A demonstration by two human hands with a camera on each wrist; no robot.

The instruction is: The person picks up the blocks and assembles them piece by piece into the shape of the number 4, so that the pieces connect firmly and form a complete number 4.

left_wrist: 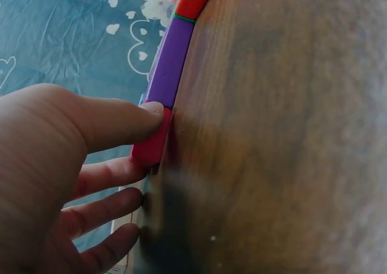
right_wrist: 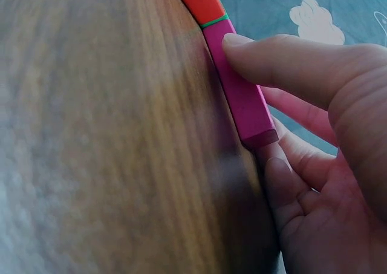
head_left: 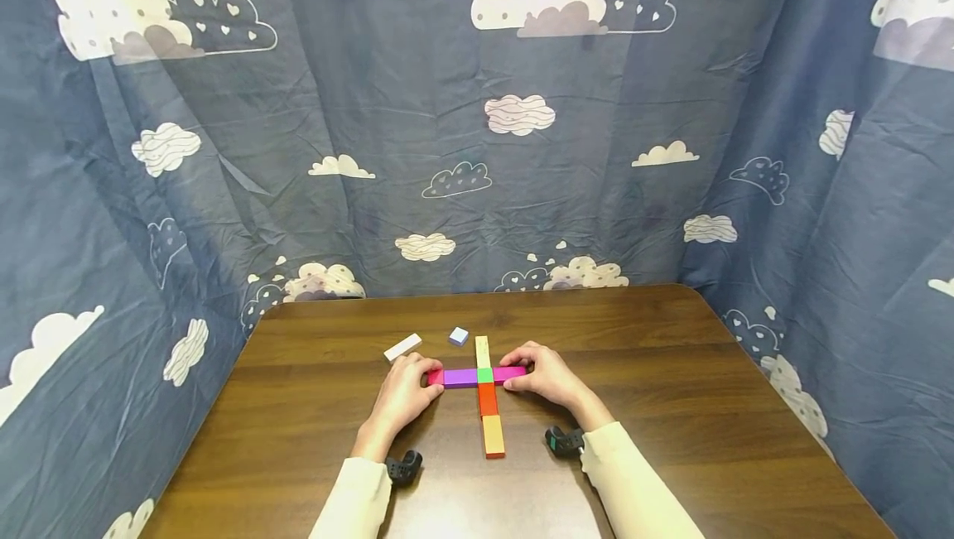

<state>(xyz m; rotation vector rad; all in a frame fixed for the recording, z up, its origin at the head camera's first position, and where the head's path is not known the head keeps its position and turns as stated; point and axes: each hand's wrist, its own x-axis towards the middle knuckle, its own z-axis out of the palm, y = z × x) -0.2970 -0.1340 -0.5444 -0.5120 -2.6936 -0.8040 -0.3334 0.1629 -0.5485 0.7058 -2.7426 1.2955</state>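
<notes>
Coloured blocks form a cross on the table. My left hand (head_left: 402,397) pinches the pinkish-red block (left_wrist: 154,142) at the left end, thumb on its near side. That block touches the purple block (head_left: 460,378), which runs to a small green block (head_left: 485,375) at the centre. On the other side, my right hand (head_left: 550,375) holds the magenta block (right_wrist: 240,92) between thumb and fingers, its inner end against the green one. A pale yellow block (head_left: 483,351) extends away from the centre. Toward me lie a red block (head_left: 488,399) and a light orange block (head_left: 493,435).
A white block (head_left: 402,347) lies just beyond the left hand, and a small light blue block (head_left: 458,336) sits left of the yellow one. Behind the wooden table (head_left: 633,324) hangs a blue curtain (head_left: 417,108) with cloud prints. Dark wrist devices sit at both wrists.
</notes>
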